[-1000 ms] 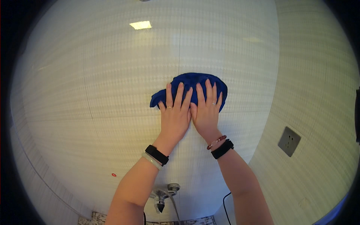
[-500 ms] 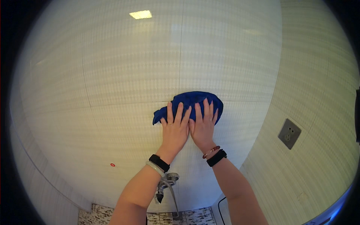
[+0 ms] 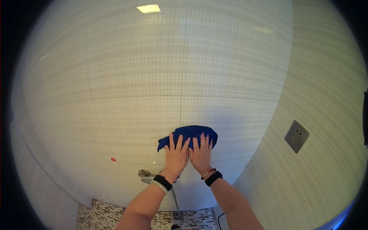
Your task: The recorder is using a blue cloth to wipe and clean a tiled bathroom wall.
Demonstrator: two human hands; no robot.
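Wearing black wristbands (image 3: 163, 182) on both wrists. Pressing with left hand (image 3: 175, 159) and right hand (image 3: 200, 158) side by side, grip spread flat, unclosed, over blue cloth (image 3: 191, 132). Pinning it to pale wall (image 3: 134, 119), right of red spot (image 3: 113, 159). Beyond: grey socket (image 3: 296, 137), metal tap (image 3: 143, 173) partly behind left forearm (image 3: 143, 207), brown-white mosaic tiling (image 3: 103, 214).

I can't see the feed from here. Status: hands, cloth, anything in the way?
Left hand and right hand spread flat on cloth. Cloth against wall. Tap lower down, partly hidden by left forearm.
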